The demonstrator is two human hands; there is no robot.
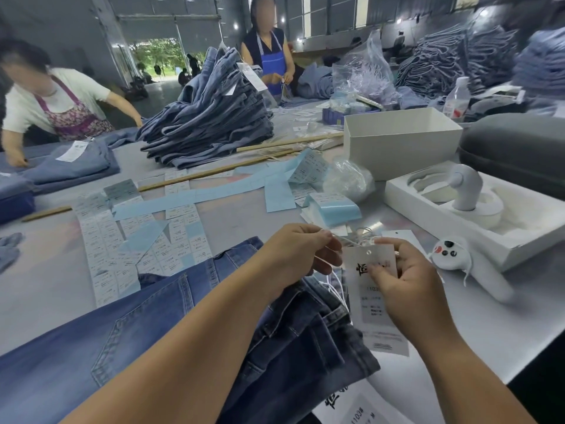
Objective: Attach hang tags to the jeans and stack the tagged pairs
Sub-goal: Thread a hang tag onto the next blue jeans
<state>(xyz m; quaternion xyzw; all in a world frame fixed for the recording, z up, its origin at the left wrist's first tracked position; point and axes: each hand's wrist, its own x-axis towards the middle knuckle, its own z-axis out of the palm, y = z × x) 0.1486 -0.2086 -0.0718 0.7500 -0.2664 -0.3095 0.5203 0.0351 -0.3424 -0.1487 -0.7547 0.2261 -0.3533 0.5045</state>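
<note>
A pair of blue jeans [146,338] lies across the near table, its waistband under my hands. My right hand [400,280] pinches a white hang tag [367,289] with black printing, held upright above the waistband. My left hand [301,252] pinches the thin white string [351,241] that runs to the hole at the tag's top. More white string hangs down toward the denim. Another printed tag [351,405] lies on the table at the bottom edge.
Strips of white and pale blue labels [146,237] cover the table ahead. A tall stack of tagged jeans [211,117] stands behind them. At the right stand a white box [400,139], a white tray [477,215] and a white controller [455,255]. Two people work at the far side.
</note>
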